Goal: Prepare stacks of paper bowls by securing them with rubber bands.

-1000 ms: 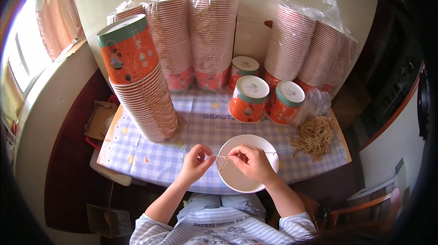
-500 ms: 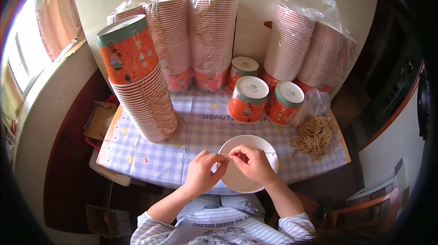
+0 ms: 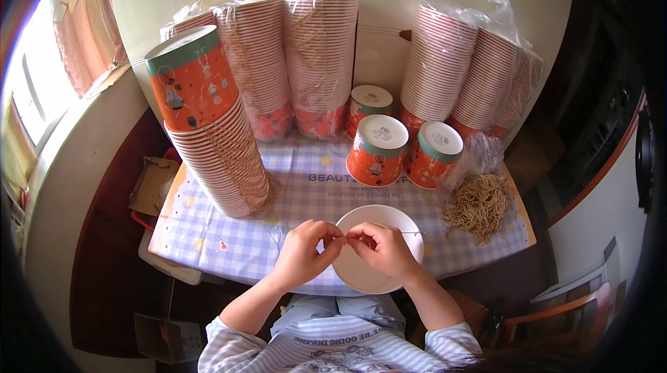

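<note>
My right hand [image 3: 379, 251]: pinching one thin strand [image 3: 411, 233], above the near white bowl [image 3: 365, 281]. My left hand [image 3: 306, 253]: fingertips together, meeting the right's — grip hidden. Strand: apparently in progress. Left: one tangled heap [image 3: 479, 206], right on the counter [image 3: 243, 251]. Finished — cannot tell.

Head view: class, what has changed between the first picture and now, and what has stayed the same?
The left hand has moved right, closing the gap to the right hand; the strand piece seen between them earlier can no longer be made out. The right hand, white bowl, thin strand jutting rightward, tan strand pile and upturned cups look unchanged.
</note>
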`<act>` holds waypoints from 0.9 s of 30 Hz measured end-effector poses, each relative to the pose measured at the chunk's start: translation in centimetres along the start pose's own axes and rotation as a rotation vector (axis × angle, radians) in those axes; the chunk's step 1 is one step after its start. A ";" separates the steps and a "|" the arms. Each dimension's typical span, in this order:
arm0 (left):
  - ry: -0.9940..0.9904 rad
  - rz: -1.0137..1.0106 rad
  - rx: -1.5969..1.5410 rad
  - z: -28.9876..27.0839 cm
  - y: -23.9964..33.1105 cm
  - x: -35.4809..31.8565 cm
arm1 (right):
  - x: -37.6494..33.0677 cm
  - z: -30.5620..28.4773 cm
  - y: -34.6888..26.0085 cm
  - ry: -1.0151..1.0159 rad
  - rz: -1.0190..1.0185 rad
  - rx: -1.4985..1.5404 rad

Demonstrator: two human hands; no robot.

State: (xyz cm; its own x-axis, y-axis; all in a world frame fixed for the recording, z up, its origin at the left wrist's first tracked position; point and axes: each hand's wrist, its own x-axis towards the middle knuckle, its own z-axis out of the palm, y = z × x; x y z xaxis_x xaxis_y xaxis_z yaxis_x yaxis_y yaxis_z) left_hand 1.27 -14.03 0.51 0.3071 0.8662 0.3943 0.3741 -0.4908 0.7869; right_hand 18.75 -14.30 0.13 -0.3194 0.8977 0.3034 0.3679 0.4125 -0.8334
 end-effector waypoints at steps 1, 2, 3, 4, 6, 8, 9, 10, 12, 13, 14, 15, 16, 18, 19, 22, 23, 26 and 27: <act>-0.009 -0.026 -0.020 0.0 -0.1 0.1 | 0.0 0.0 0.1 0.002 -0.002 -0.002; -0.010 -0.025 -0.020 0.0 -0.2 0.1 | 0.0 0.0 0.1 0.003 -0.002 -0.001; -0.029 -0.058 -0.004 0.0 -0.2 0.1 | 0.0 0.0 0.1 0.003 -0.004 -0.002; -0.047 -0.090 0.012 0.0 -0.3 0.1 | 0.0 0.0 0.1 0.003 -0.006 -0.003; -0.051 -0.097 0.014 0.2 -0.4 0.1 | -0.1 0.0 0.1 0.004 -0.011 -0.002; -0.054 -0.104 0.016 0.4 -0.6 0.1 | -0.1 0.0 0.2 0.005 -0.017 -0.001; -0.044 -0.114 -0.042 0.5 -0.7 0.0 | -0.1 0.0 0.1 0.000 -0.009 -0.003; -0.034 -0.124 -0.100 0.6 -0.9 0.0 | -0.1 0.0 0.1 -0.004 -0.002 -0.004; -0.028 -0.097 -0.115 0.6 -0.9 0.1 | -0.1 0.0 0.1 -0.006 -0.003 -0.007; -0.020 -0.071 -0.130 0.5 -0.9 0.1 | -0.1 0.0 0.0 -0.009 -0.006 -0.008; -0.020 -0.071 -0.129 0.4 -1.0 0.1 | -0.1 0.0 0.1 -0.008 -0.005 -0.008; -0.008 -0.052 -0.194 0.3 -1.2 0.1 | 0.0 0.0 0.1 -0.011 -0.018 -0.009; 0.005 -0.033 -0.258 0.2 -1.3 0.1 | 0.0 0.1 0.1 -0.013 -0.030 -0.011; -0.003 -0.040 -0.286 0.1 -1.1 0.2 | -0.1 0.1 0.2 -0.019 -0.020 -0.020; -0.009 -0.047 -0.314 0.0 -1.1 0.2 | -0.1 0.1 0.2 -0.025 -0.010 -0.029; -0.020 -0.058 -0.336 0.0 -1.5 0.1 | -0.1 0.1 0.2 -0.023 -0.012 -0.015; -0.020 -0.058 -0.337 -0.1 -1.5 0.0 | -0.1 0.1 0.2 -0.023 -0.012 -0.016; -0.045 -0.156 -0.493 -0.5 -1.6 -0.2 | -0.1 0.1 0.0 0.010 -0.005 0.005; -0.121 -0.200 -0.492 -1.0 -1.4 -0.3 | -0.1 0.0 0.0 0.013 0.003 0.014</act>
State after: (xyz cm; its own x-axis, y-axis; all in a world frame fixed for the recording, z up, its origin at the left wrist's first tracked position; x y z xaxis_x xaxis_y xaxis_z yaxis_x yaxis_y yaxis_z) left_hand -0.20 -13.48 -0.28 0.3817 0.9066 0.1797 -0.0097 -0.1905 0.9816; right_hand 18.76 -14.39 0.05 -0.3069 0.9010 0.3065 0.3562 0.4074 -0.8409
